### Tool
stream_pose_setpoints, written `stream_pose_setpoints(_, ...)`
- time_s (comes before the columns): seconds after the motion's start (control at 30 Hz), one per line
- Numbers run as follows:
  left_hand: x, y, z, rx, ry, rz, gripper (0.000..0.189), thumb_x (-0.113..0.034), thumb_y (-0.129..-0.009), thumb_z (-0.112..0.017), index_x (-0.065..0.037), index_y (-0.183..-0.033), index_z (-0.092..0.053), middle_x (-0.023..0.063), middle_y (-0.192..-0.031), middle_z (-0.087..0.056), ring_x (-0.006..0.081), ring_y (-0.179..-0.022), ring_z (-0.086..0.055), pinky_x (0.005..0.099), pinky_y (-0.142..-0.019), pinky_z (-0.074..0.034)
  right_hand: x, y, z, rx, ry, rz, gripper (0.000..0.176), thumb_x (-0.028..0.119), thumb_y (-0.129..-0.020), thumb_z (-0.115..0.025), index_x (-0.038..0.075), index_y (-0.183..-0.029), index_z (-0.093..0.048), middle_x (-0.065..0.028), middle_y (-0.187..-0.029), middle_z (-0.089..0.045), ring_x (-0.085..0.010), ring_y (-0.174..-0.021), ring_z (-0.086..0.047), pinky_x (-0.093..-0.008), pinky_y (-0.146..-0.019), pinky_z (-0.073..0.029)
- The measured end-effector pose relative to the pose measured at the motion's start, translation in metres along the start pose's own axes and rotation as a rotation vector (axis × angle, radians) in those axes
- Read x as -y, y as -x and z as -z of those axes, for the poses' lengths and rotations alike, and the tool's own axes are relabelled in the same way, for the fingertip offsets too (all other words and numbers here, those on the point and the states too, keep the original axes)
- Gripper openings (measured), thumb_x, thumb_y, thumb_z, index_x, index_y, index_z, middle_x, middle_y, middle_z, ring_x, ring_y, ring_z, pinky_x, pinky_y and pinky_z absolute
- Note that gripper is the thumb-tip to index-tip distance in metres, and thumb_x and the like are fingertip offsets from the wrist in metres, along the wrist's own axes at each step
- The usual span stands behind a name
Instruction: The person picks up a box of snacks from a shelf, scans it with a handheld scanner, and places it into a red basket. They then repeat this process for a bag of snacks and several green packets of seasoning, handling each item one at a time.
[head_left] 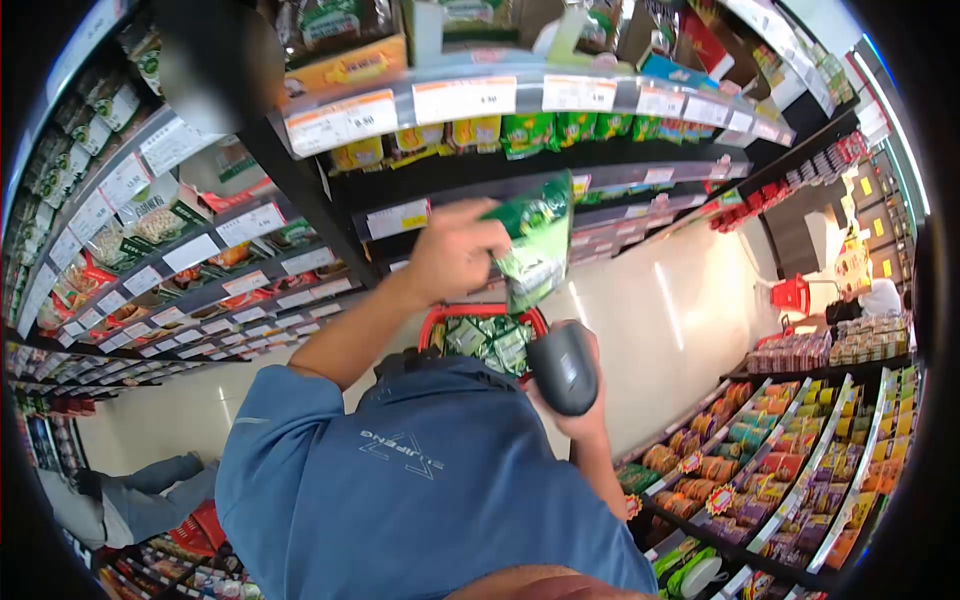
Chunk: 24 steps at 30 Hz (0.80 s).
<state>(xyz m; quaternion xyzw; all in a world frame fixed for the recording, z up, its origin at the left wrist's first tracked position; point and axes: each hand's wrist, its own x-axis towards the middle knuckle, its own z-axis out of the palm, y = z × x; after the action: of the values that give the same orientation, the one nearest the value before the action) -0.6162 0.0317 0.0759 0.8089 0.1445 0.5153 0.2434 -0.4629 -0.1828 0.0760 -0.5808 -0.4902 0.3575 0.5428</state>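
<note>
My left hand (455, 250) is closed on the edge of a green snack packet (540, 250), held up in front of the shelf. My right hand (585, 410) grips a dark grey handheld scanner (565, 370), whose rounded head sits just below the packet, apart from it. Under both hands is a red shopping basket (432, 322) holding several green-and-white packets (488, 340). My forearm and blue shirt partly cover its near side.
Shelves with price labels (465, 98) and bagged goods stand close ahead and at left. A stepped display of packaged snacks (740, 460) is at right. Pale floor (640, 310) runs between. Another person (150, 490) is at lower left; one more (880, 300) is far right, near a red basket (790, 295).
</note>
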Motion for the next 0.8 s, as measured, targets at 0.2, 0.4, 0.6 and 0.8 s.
stream_pose_setpoints(0.2,-0.021,-0.013,-0.005,0.07,-0.032,-0.094,0.014,-0.002,-0.06,-0.059,-0.013,-0.069,-0.061,0.0066,-0.061,-0.051,0.0294,-0.054,-0.053,0.0418,-0.051,-0.042,-0.019,-0.019,-0.025,0.128,0.55,0.354,0.047,0.018,-0.069,-0.075,0.004,-0.114,-0.068,-0.0362,-0.152,-0.008,-0.05,-0.143,-0.014,-0.0487,-0.116,-0.018)
stream_pose_setpoints(0.4,-0.018,-0.027,0.011,0.283,0.064,-0.069,0.009,-0.006,-0.064,-0.061,-0.011,-0.071,-0.064,0.0084,-0.058,-0.055,0.0301,-0.057,-0.058,0.0408,-0.052,-0.045,-0.02,-0.037,-0.047,0.038,0.538,0.364,0.046,0.005,-0.07,-0.076,-0.001,-0.114,-0.066,-0.0239,-0.157,-0.008,-0.0334,-0.133,-0.045,-0.0394,-0.106,-0.041)
stream_pose_setpoints(0.6,-0.009,-0.037,0.036,0.454,0.138,0.009,0.025,-0.004,-0.068,-0.066,-0.011,-0.092,-0.07,0.0073,-0.067,-0.06,0.0244,-0.061,-0.061,0.0355,-0.056,-0.048,-0.026,-0.045,-0.065,-0.06,0.056,0.097,0.087,0.008,-0.07,-0.076,-0.002,-0.145,-0.035,-0.0213,-0.139,-0.046,-0.027,-0.116,-0.058,-0.0357,-0.092,-0.049)
stream_pose_setpoints(0.8,0.007,-0.036,0.05,-0.114,0.465,0.192,0.045,-0.007,-0.079,-0.073,0.001,-0.12,-0.056,0.01,-0.104,-0.061,0.0137,-0.088,-0.057,0.0282,-0.078,-0.051,-0.041,-0.045,-0.031,-0.016,-0.398,0.223,0.083,0.024,-0.068,-0.081,-0.002,-0.137,-0.044,-0.0143,-0.128,-0.059,-0.0184,-0.1,-0.061,-0.0304,-0.087,-0.051)
